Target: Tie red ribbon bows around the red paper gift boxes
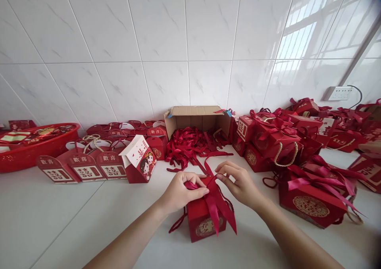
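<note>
A red gift box [198, 217] with a gold emblem on its end stands in front of me, a dark red cord handle on each side. A shiny red ribbon [218, 205] lies over its top, two tails hanging down the near end. My left hand [186, 189] is closed at the top of the box, with ribbon pinched between thumb and fingers. On the other side, my right hand [236, 181] pinches the ribbon between thumb and forefinger at the box's far end. The knot area is partly hidden by my fingers.
Behind the box, an open cardboard carton [196, 111] lies on its side, red ribbons [184, 144] spilling out. Unribboned boxes [89, 166] line the left, beside a red plastic basin [38, 148]. Ribboned boxes [312, 197] are piled right. A tiled wall [208, 31] closes the back.
</note>
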`<control>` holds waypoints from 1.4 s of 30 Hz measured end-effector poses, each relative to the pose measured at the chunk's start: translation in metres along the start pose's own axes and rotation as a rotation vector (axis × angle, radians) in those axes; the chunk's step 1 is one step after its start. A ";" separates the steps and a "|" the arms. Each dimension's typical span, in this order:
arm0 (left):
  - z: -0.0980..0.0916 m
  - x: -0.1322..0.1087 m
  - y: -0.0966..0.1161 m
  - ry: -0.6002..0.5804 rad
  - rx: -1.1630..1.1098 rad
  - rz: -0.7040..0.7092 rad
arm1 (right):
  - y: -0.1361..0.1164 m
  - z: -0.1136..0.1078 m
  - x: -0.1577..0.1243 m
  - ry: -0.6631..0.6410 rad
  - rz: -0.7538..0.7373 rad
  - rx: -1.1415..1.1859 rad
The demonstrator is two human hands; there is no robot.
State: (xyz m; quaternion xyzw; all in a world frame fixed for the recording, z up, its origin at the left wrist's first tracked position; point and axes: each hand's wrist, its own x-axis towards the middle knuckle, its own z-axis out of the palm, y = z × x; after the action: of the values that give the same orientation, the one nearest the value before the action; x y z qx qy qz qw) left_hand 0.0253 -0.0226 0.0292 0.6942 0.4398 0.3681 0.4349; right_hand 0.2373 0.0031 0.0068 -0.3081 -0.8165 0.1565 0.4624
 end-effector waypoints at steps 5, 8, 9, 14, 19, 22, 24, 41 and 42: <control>0.005 -0.005 -0.001 0.057 0.011 -0.025 | -0.035 -0.021 -0.012 0.012 0.037 -0.067; 0.007 -0.006 -0.001 0.066 -0.018 -0.035 | -0.061 -0.023 -0.028 -0.148 -0.108 -0.286; 0.007 -0.007 -0.001 0.069 -0.027 -0.035 | -0.066 -0.020 -0.034 -0.162 -0.148 -0.386; 0.008 -0.007 -0.005 0.098 -0.043 -0.004 | -0.068 0.001 -0.049 -0.009 -0.246 -0.569; 0.009 -0.008 -0.006 0.112 -0.068 0.018 | -0.075 0.011 -0.044 0.132 -0.329 -0.480; 0.008 -0.010 -0.004 0.108 -0.081 0.040 | -0.084 0.028 -0.042 0.149 -0.362 -0.487; 0.007 -0.011 -0.003 0.108 -0.080 0.043 | -0.087 0.043 -0.042 0.187 -0.354 -0.503; -0.007 -0.012 -0.004 0.048 -0.123 0.023 | -0.079 0.037 -0.057 0.099 -0.062 -0.386; -0.008 -0.013 -0.005 0.036 -0.109 0.019 | -0.077 0.032 -0.058 0.052 -0.059 -0.406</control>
State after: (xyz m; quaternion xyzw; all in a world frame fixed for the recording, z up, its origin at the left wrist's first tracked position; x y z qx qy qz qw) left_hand 0.0127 -0.0312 0.0261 0.6670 0.4202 0.4079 0.4606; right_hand 0.2047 -0.0921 -0.0062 -0.3748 -0.8278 -0.0329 0.4161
